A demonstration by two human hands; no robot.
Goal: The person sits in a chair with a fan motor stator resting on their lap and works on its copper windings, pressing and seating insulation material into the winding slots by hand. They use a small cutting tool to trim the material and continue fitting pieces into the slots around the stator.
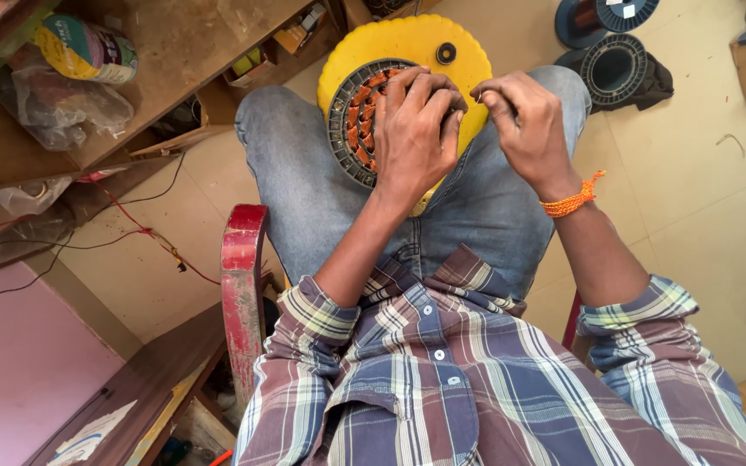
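- The person sits on a chair with a worn red frame (242,276), knees forward, in blue jeans (304,181) and a plaid shirt (442,380).
- On the lap lies a round yellow disc (407,52) with a scalloped rim, reaching from the thighs out past the knees toward the tiled floor (701,216).
- Against the disc rests a dark ring-shaped motor stator (347,121), its slots packed with copper-coloured windings (363,116); it sits on the disc's left part, over the left thigh.
- The left hand (416,129) lies spread over the stator, covering its right half, fingers curled down and pressed on the windings, closed against them rather than lifted.
- The right hand (524,116) is just beside the left one, above the right thigh, with fingertips pinched together; whatever they grip is too thin to make out. An orange thread band (572,200) is tied round its wrist.
- A small black ring (446,53) sits near the far edge of the yellow disc.
- To the left stands a wooden shelf (174,52) carrying a printed roll (84,47) and crumpled plastic bags (62,108); red and black wires (131,224) trail below it across the floor.
- At the far right on the floor are dark plastic spools (615,65).
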